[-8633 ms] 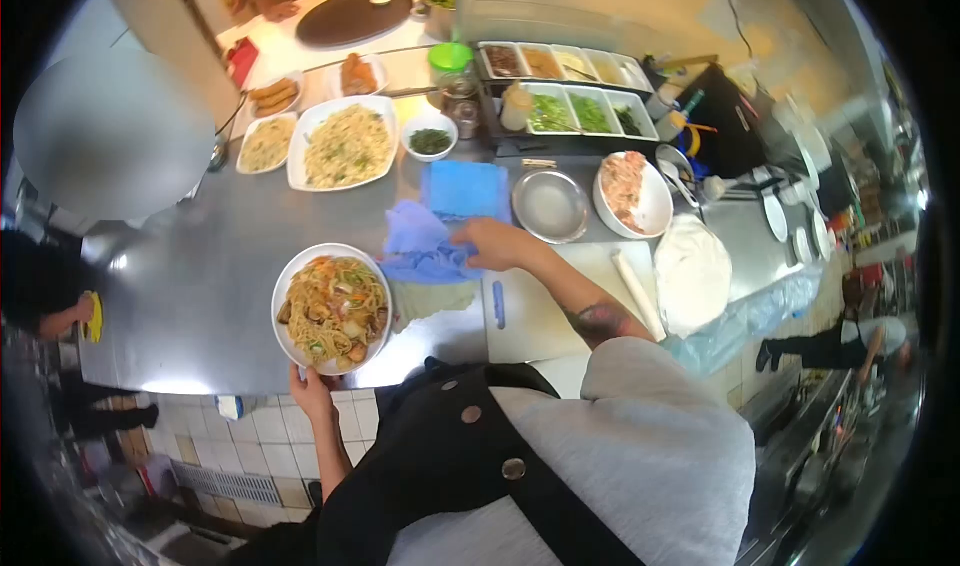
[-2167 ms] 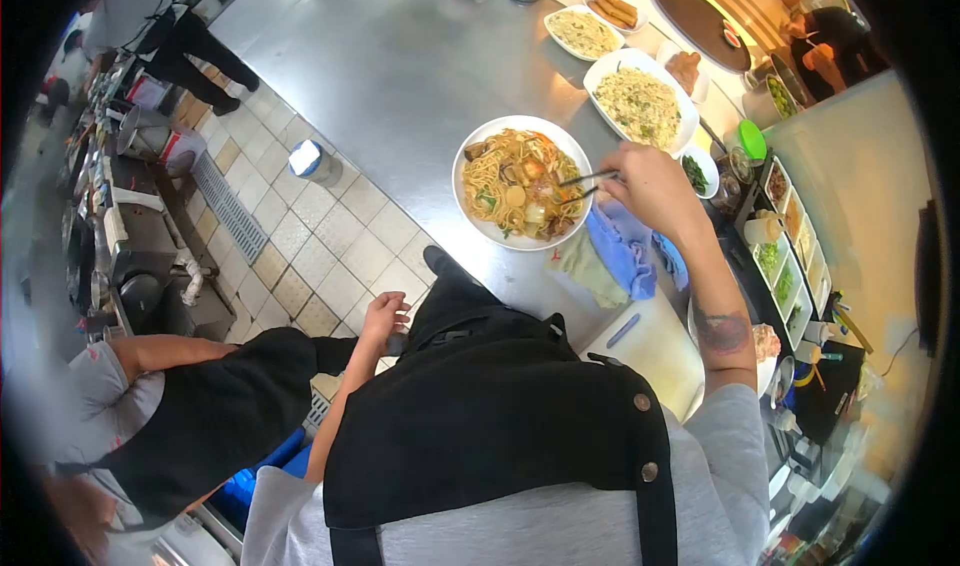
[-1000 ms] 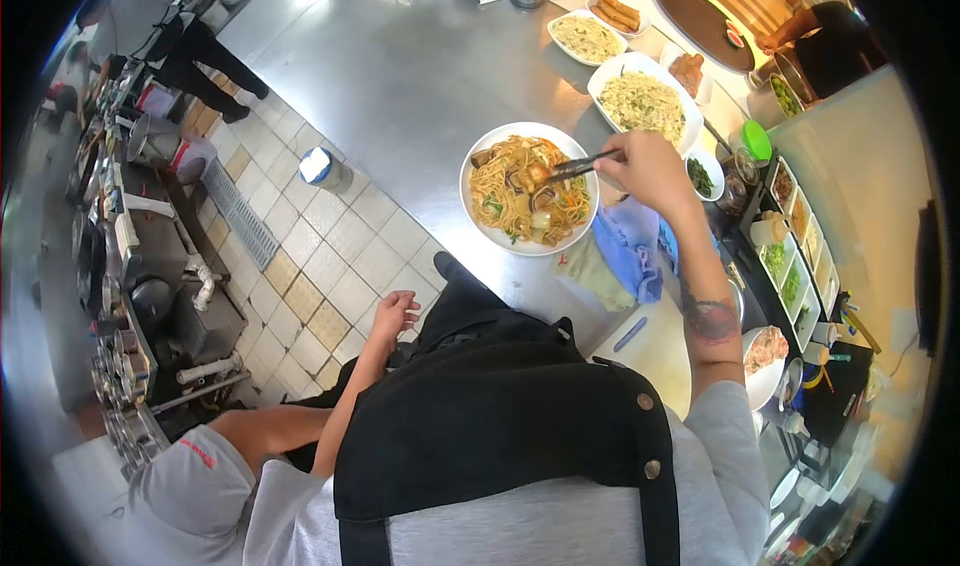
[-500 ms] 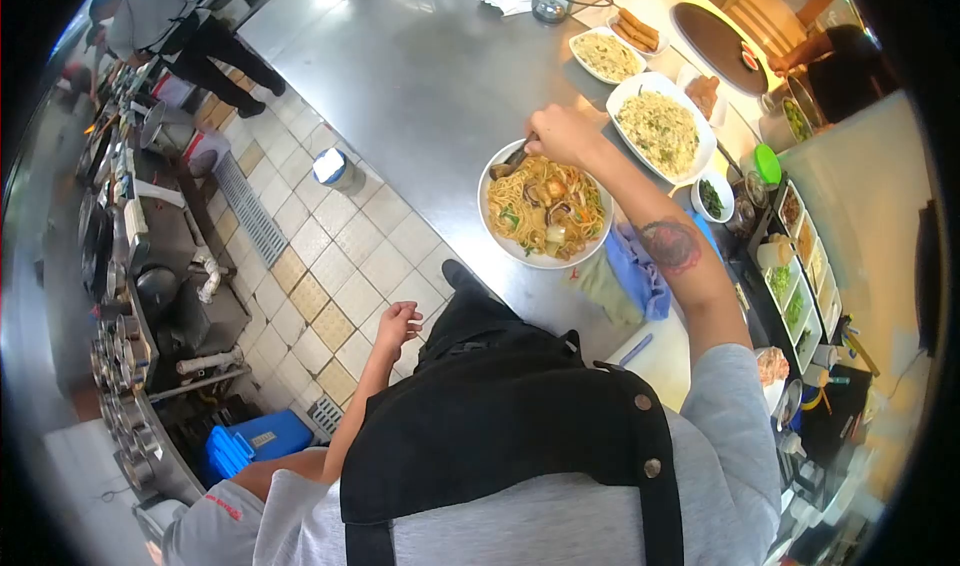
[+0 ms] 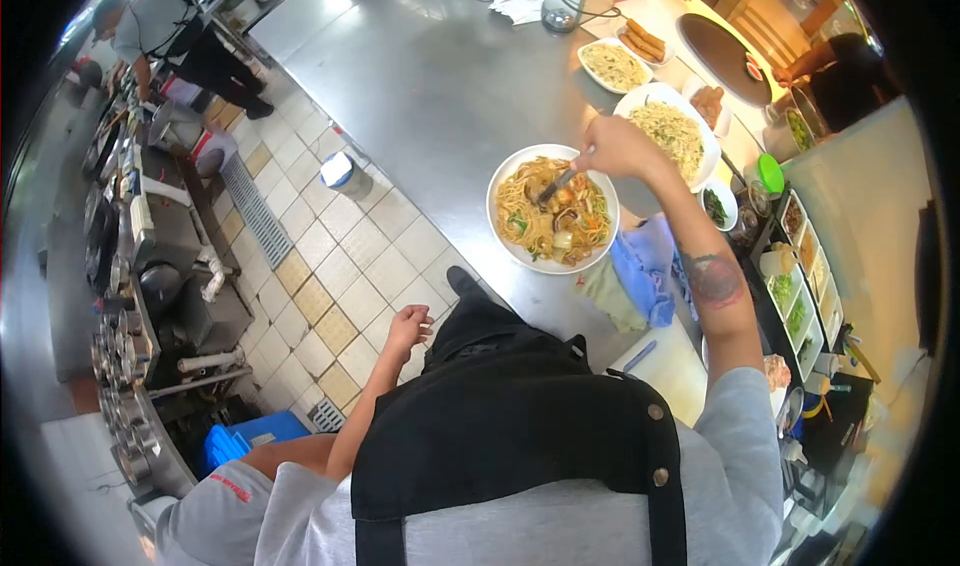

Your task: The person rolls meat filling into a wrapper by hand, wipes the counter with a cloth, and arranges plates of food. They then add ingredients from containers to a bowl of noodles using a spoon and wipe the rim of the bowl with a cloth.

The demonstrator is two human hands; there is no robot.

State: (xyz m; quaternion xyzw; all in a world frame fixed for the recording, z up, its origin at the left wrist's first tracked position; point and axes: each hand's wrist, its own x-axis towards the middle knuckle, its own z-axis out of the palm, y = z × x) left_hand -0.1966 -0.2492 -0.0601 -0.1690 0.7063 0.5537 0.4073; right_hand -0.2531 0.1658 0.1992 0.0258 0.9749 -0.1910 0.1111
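Observation:
A round white plate (image 5: 497, 232) of noodles (image 5: 519, 209) with vegetables and sauced pieces lies near the edge of the steel counter (image 5: 400, 76). Above the plate's upper right rim, my right hand (image 5: 618, 148) is closed around the handle of a metal utensil (image 5: 557, 186), whose head is down among the food near the middle. My left hand (image 5: 408, 328) hangs over the tiled floor beside my black apron, holding nothing, its fingers loosely bent and a little apart. Beyond my right hand stands a white dish of pale, rice-like food (image 5: 668, 134).
Blue cloth (image 5: 645, 266) and green cloth (image 5: 612, 296) lie right of the plate. A small bowl of greens (image 5: 715, 206) and ingredient trays (image 5: 795, 311) are at right. Other dishes line the counter's far side. One person (image 5: 190, 31) stands at the upper left; another's arm (image 5: 808, 58) shows at upper right.
My right hand has moved right, and the utensil's head has shifted from the plate's left edge towards its middle. The person at the upper left has changed arm position slightly.

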